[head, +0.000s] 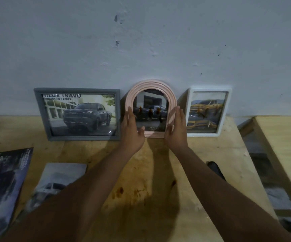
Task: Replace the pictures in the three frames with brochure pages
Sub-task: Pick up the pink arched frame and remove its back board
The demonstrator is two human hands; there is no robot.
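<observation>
At the back edge of the wooden table [158,172], the left hand [132,130] and right hand [176,130], fingers straight and grasping nothing, are pressing the sides of the pink arched frame [150,83] leaning between a grey frame [76,90] and a white frame [209,88]; an uneven release could probably send it sliding flat.

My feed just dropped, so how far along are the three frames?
Done, it seems: the grey frame, pink arched frame and white frame all show truck pages and lean at the wall. In hand: left hand and right hand, fingers straight, flank the pink arched frame, likely settling it. Left: perhaps only tidying the loose brochures.
</observation>
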